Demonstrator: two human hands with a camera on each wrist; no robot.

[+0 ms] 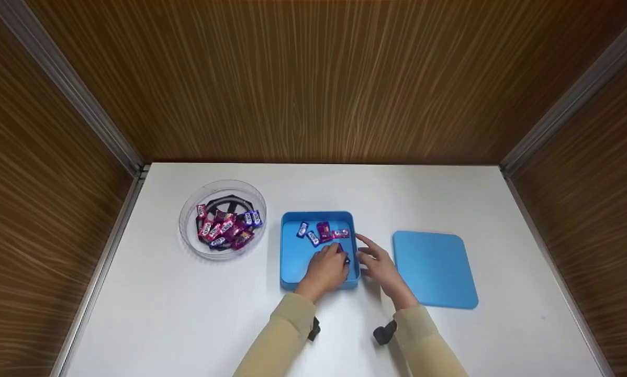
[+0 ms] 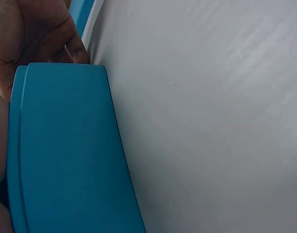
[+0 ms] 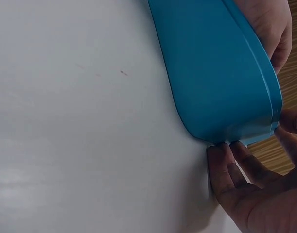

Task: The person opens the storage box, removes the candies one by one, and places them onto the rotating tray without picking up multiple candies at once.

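A blue square box (image 1: 292,262) stands uncovered on the table, with several small wrapped candies (image 1: 324,231) in purple, pink and dark blue lying toward its far side. Inside the box, near its right wall, my left hand (image 1: 325,268) has its fingers curled down over a dark purple wrapped candy (image 1: 340,247); the palm hides part of it. My right hand (image 1: 380,266) is beside the box, its extended fingertips touching the outer right wall. In the right wrist view those fingers (image 3: 218,162) rest against the box's corner side (image 3: 221,82).
A clear round dish (image 1: 188,246) at the left holds several more wrapped candies (image 1: 227,226) over a black patterned base. Right of the box lies a flat blue lid (image 1: 435,269). Wood-grain panels (image 1: 313,84) enclose the white table (image 1: 161,314) at the back and sides.
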